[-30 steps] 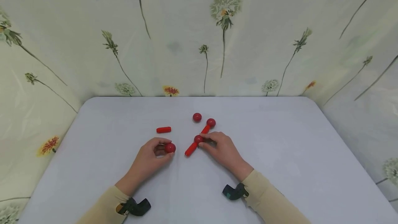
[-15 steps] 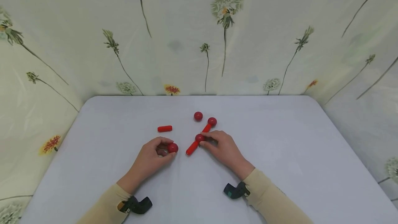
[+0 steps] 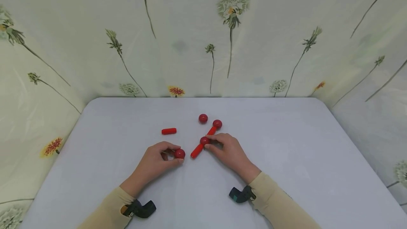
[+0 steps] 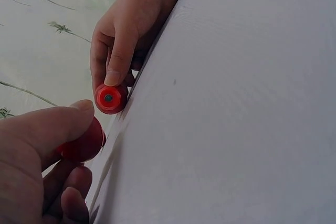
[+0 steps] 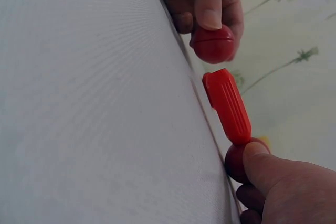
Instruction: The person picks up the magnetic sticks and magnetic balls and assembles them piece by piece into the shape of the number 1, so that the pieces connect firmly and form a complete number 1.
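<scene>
Red ball [image 3: 179, 153] sits pinched between the thumb and fingertips of the left hand [image 3: 154, 163], low over the table [image 3: 286, 158] and just left of the free end of a red rod [image 3: 197, 150]. From the right wrist view the ball [image 5: 212, 43] hangs just beyond the rod's ribbed tip [image 5: 227, 104], close to it but apart. The ball is smooth and glossy, a darker red than the rod, with a faint seam round its middle.

The right hand [image 3: 229, 153] curls its thumb and fingers round a second ball [image 3: 204, 140] at the middle of an assembled piece: the near rod runs out toward the left hand, and another short rod [image 3: 211, 131] leads on to a third ball [image 3: 217, 123] at the far end. The rods are matte plastic cylinders with fine lengthwise ridges; in the left wrist view the rod's end face [image 4: 108, 98] shows a small grey disc at its centre, possibly a magnet.

A loose ball [image 3: 203, 118] lies just left of that far ball, and a loose rod [image 3: 169, 131] lies flat beyond the left hand. The table is covered in a pale, finely woven cloth.
</scene>
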`<state>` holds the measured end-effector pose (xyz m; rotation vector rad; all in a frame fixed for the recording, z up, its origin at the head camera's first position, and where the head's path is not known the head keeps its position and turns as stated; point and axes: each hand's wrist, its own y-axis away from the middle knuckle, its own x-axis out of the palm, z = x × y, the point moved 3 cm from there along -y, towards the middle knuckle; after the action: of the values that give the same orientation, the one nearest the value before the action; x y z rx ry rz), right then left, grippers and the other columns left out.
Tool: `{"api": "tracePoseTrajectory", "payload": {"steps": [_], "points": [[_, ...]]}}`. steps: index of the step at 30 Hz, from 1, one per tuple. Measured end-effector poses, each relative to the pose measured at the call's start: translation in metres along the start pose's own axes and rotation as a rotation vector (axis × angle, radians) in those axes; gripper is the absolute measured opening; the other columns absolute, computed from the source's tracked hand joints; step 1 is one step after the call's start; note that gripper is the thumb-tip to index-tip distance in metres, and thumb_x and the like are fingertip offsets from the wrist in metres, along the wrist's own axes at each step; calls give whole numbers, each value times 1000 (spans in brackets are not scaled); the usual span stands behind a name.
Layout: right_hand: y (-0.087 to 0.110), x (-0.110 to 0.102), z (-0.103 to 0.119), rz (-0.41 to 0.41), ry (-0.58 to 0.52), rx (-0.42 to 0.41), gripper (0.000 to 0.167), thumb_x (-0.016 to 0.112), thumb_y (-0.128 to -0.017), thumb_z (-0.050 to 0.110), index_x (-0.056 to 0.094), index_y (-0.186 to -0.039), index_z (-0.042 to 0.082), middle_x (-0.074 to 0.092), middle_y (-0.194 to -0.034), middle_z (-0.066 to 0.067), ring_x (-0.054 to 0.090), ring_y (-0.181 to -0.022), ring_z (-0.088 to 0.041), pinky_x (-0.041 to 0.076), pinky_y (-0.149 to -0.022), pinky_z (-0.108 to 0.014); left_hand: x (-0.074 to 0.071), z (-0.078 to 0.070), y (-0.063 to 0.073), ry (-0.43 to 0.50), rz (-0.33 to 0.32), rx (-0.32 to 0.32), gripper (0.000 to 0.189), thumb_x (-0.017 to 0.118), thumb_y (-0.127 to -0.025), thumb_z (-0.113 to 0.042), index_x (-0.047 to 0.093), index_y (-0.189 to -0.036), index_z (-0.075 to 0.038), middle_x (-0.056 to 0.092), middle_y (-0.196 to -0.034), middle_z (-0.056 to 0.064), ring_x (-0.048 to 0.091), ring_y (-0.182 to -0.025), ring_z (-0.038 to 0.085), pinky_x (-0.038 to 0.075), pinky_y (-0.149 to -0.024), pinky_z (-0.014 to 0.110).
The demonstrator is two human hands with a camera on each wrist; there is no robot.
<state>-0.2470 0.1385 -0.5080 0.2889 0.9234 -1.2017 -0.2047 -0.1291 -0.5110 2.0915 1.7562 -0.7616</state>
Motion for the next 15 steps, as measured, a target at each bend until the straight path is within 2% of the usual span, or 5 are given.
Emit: {"api": "tracePoseTrajectory", "payload": {"steps": [9,15], "points": [[0,0,-1,1,7,-1,35,76,-88,31,71,-121,20,68,-106,12,59,-97,-9,52,-84,-32,1,-2,0,-17,27,35,32,86,-77,-34,71,-105,-35,63,-89,-17,58,-82,8,50,-72,30],[0,1,-1,2,9,0,35,76,-88,31,71,-122,21,68,-106,13,58,-97,-9,51,-84,-33,1,-4,2,-51,43,79,32,86,-76,-36,70,-105,-35,61,-85,-15,57,-80,9,50,-68,28]]}}
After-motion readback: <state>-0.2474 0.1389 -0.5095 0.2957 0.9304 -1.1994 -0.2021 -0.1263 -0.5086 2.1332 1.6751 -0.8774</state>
